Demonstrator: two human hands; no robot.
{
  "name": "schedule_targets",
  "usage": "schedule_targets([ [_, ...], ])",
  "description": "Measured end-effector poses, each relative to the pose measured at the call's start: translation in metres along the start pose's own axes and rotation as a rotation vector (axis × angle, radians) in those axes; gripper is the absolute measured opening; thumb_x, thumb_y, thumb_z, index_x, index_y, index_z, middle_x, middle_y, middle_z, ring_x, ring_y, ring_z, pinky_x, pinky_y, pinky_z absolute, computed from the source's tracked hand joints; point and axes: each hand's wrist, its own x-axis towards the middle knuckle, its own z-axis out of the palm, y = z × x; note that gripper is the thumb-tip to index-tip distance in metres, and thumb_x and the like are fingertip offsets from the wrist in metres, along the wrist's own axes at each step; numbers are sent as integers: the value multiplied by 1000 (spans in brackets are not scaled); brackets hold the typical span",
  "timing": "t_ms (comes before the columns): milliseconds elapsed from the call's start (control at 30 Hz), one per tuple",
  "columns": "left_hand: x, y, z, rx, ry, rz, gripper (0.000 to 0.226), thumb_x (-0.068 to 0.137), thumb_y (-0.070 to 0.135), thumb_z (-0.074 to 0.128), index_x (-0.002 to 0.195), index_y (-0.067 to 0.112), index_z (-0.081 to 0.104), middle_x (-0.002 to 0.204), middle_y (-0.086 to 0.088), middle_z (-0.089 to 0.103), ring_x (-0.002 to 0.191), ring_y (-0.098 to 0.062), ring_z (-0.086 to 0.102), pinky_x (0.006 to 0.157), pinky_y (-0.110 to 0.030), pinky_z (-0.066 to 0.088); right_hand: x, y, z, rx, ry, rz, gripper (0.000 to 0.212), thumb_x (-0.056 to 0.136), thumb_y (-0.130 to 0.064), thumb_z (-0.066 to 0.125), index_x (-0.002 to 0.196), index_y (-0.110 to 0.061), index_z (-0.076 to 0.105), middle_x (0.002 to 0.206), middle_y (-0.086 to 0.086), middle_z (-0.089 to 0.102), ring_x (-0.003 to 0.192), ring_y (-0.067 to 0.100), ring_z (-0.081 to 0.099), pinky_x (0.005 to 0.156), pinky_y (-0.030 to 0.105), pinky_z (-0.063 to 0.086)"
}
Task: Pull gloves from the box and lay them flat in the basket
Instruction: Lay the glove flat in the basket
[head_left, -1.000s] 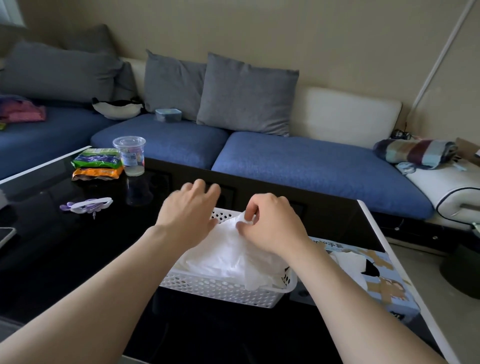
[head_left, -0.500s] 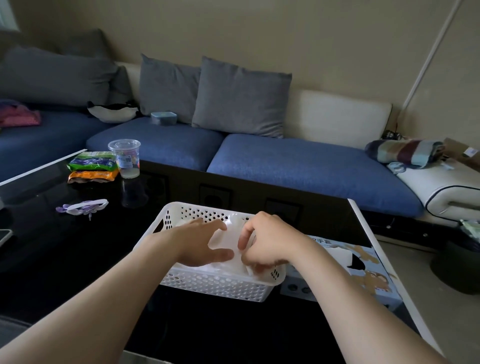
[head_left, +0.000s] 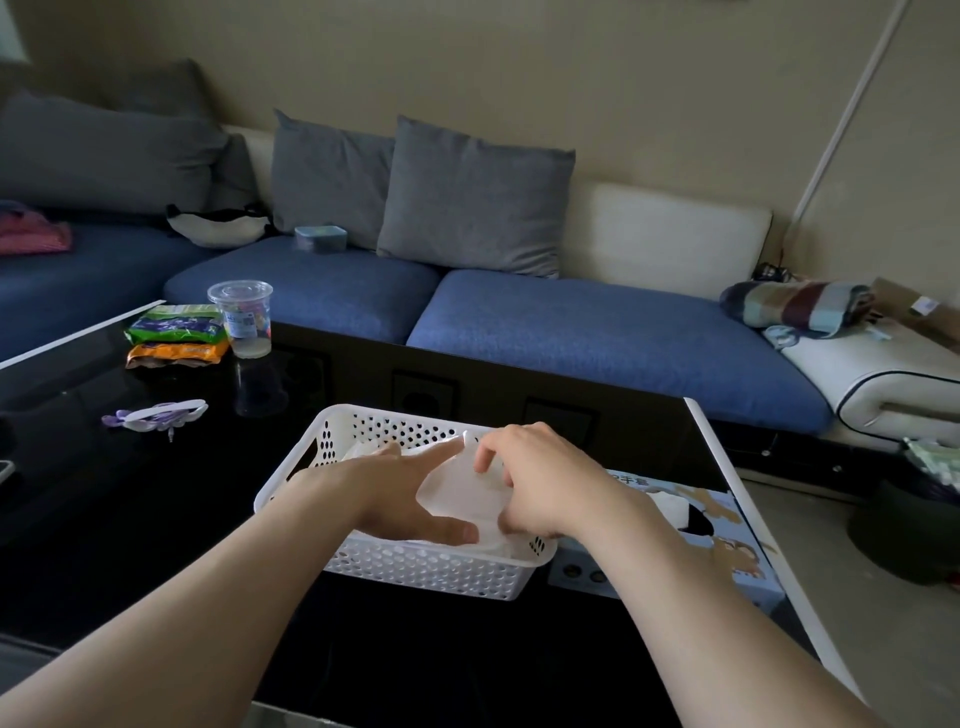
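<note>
Black glossy table (head_left: 156, 519) carries a white basket (head_left: 431, 571); the glove box (head_left: 727, 545) sits just right of it. Inside the basket lies a thin white glove (head_left: 457, 493). The left hand (head_left: 384, 493) presses it with flat, spread fingers, while the right hand (head_left: 545, 483) curls on its right edge. It looks light, limp and clingy, so it is probably best pinched at an edge.

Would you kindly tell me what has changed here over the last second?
Both hands lowered the thin white plastic glove into the white perforated plastic basket; the left hand now presses it flat, the right hand keeps pinching its edge. Basket, blue printed glove box and clear plastic cup stayed put.
</note>
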Motion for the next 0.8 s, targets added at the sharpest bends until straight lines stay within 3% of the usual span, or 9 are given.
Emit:
schedule_targets([
  [100, 2, 5, 2, 14, -6, -13, 122, 51, 108, 51, 144, 75, -21, 176, -9, -3, 157, -39, 26, 121, -63, 30, 1, -3, 1, -57, -90, -19, 72, 86, 3, 73, 148, -26, 50, 143, 2, 44, 116, 23, 57, 81, 34, 54],
  [233, 6, 13, 3, 53, 5, -49, 120, 55, 107, 50, 144, 74, -23, 175, -14, -7, 155, -43, 28, 120, -64, 31, 6, -3, 11, -152, -176, 9, 58, 88, -2, 75, 141, -15, 55, 131, 8, 50, 101, 28, 63, 65, 32, 49],
  [333, 9, 21, 5, 110, -4, -91, 116, 64, 101, 55, 149, 71, -19, 172, -13, -20, 151, -50, 31, 115, -65, 38, 10, -6, 16, -191, -170, 14, 49, 86, 2, 75, 132, -10, 60, 122, 11, 52, 90, 28, 62, 64, 33, 50],
  [467, 13, 30, 10, 154, 13, -122, 112, 69, 97, 57, 149, 72, -16, 171, -8, -28, 156, -55, 8, 114, -69, 37, 13, -13, 20, -220, -197, 21, 34, 88, 9, 68, 120, -2, 64, 107, 11, 54, 79, 25, 59, 69, 35, 52],
  [567, 18, 30, 13, 144, 30, -124, 111, 71, 95, 59, 148, 72, -18, 170, -6, -30, 156, -56, -3, 115, -69, 35, 8, -12, 17, -241, -177, 0, 33, 91, 9, 65, 123, -1, 67, 109, 11, 54, 92, 30, 60, 67, 33, 45],
  [667, 13, 29, 12, 200, 61, -120, 112, 76, 92, 58, 150, 67, -22, 172, -6, -21, 156, -53, -1, 115, -65, 35, 1, -5, 10, -261, -103, -46, 37, 94, -3, 70, 130, -8, 65, 126, 12, 59, 115, 33, 57, 83, 36, 41],
  [800, -1, 37, -1, 197, 84, -53, 105, 90, 86, 41, 161, 44, -23, 174, -11, -13, 159, -48, 0, 124, -64, 21, -7, 19, 3, -105, -47, -32, 74, 87, -30, 87, 151, -31, 50, 144, 6, 43, 135, 33, 43, 104, 47, 47],
])
